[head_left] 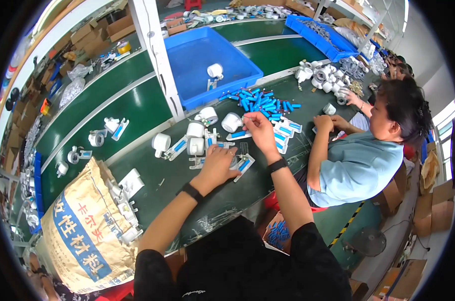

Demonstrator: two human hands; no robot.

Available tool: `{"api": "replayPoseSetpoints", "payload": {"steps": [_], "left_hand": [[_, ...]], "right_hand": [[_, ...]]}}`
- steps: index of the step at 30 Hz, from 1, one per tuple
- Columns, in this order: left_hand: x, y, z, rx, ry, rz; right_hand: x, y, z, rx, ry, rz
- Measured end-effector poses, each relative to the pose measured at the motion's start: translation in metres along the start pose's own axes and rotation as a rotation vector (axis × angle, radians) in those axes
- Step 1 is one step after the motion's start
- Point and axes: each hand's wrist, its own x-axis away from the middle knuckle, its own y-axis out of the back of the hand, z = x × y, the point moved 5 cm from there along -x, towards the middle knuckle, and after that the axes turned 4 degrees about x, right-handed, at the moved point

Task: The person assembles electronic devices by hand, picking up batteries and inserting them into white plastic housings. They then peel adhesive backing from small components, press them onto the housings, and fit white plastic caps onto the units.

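Right hand (260, 129) is raised just above the dark green worktop (187, 185), its fingertips pinched shut on a small pale part at the edge of a white round plastic reel (232, 122); what exactly it pinches is too small to tell. Left hand (218, 163) lies lower and nearer the person, palm down, fingers curled over a flat white and blue plastic piece (243, 164) and pressing it to the worktop.

Taking that white round plastic reel as the mark: the right hand sits just to its right, touching it or nearly so, and is clearly the nearer of the two. The left hand is below it and a little left, apart from it. Left of the reel stand more white round reels (195, 138), some with a blue strip jutting out. Up and to the right of it lies a loose heap of small blue plastic tubes (260, 100), and further up, beyond the heap, a big blue plastic tray (202, 60) holding one white reel. Right of the reel a row of white and blue strips (282, 131) lies side by side, their long sides running roughly towards the person.

Beyond those strips another person in a light blue shirt (357, 165) works at the same worktop. Far down-left of the reel a printed woven sack (82, 226) leans against the edge.
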Motion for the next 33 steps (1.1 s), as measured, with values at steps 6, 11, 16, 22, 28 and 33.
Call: {"api": "replayPoseSetpoints", "payload": {"steps": [6,11,16,22,28,33], "left_hand": [[0.060,0.039,-0.021,0.318,0.007,0.071],[0.140,0.091,-0.005,0.268,0.136,0.066],[0.214,0.108,0.022,0.192,0.302,0.050],[0.210,0.112,0.014,-0.127,0.343,-0.250],[0.203,0.079,0.024,-0.239,0.381,-0.278],[0.210,0.084,0.014,-0.431,0.324,-0.446]], "right_hand": [[0.018,0.011,0.079,0.231,0.121,0.042],[0.059,0.015,0.132,0.161,0.024,0.268],[0.105,-0.030,0.110,-0.065,-0.048,0.398],[0.139,-0.075,0.050,-0.152,-0.116,0.496],[0.149,-0.066,0.037,0.036,-0.060,0.450],[0.149,-0.057,0.046,0.268,0.182,0.275]]}}
